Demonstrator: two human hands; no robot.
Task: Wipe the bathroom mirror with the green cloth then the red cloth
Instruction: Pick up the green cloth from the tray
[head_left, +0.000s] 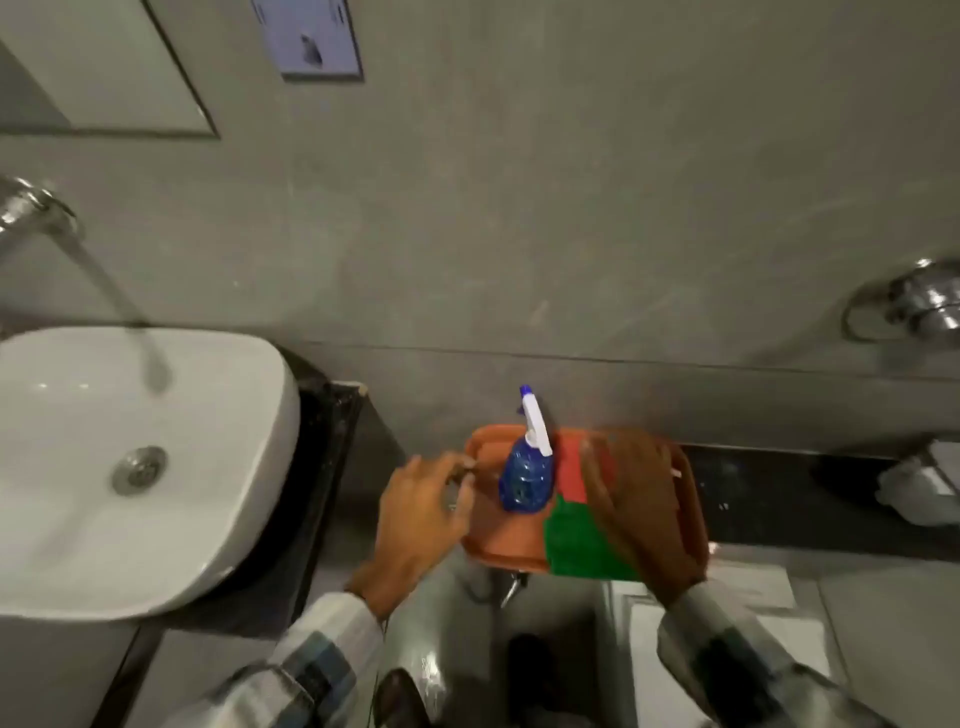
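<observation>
An orange tray (498, 540) sits low in the middle, against the grey wall. On it stands a blue spray bottle (522, 480) with a white trigger. To the bottle's right lie the red cloth (570, 475) and, nearer me, the green cloth (576, 545). My left hand (421, 514) has its fingers curled on the tray's left rim. My right hand (641, 512) lies palm-down over both cloths and the tray's right side; whether it grips anything is hidden. A corner of the mirror (109, 62) shows at the top left.
A white basin (218, 467) on a dark counter is at the left, with water running from a chrome tap (31, 208). A black counter (769, 499) extends right of the tray. Chrome wall fittings (919, 306) are at the far right, and a blue sign (311, 36) above.
</observation>
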